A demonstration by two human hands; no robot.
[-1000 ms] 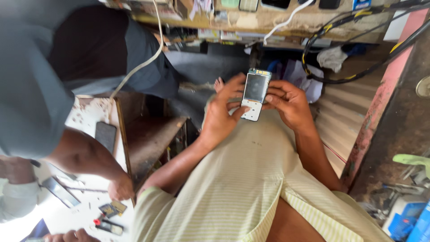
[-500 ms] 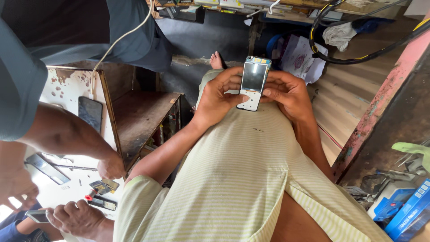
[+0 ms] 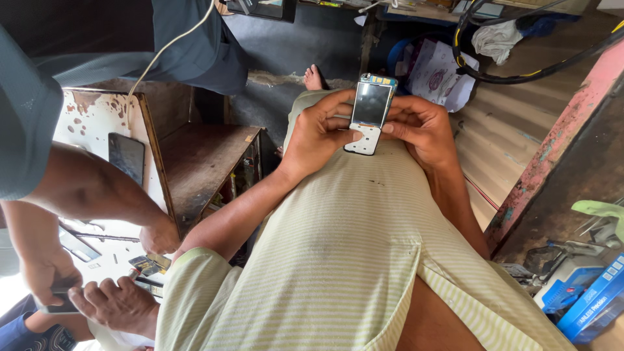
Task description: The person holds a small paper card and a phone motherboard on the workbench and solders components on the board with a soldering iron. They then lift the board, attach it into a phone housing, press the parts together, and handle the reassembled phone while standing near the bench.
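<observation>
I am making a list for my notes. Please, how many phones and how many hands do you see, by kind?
Small phones with the keypad removed, held by left hand and right hand: 1
Flat black phones on the spotted white table: 1
The person's own hands: 2
Other people's hands: 3
Total: 7

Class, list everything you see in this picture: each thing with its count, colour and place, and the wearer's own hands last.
phone: one, white frame with grey screen, held over the lap
dark phone: one, black, on the bench at left
bench: one, white with rust spots, left
cable: one, black, top right
boxes: blue, bottom right
co-workers' hands: lower left, at the bench
left hand: grip on the phone's left side
right hand: grip on its right side
</observation>
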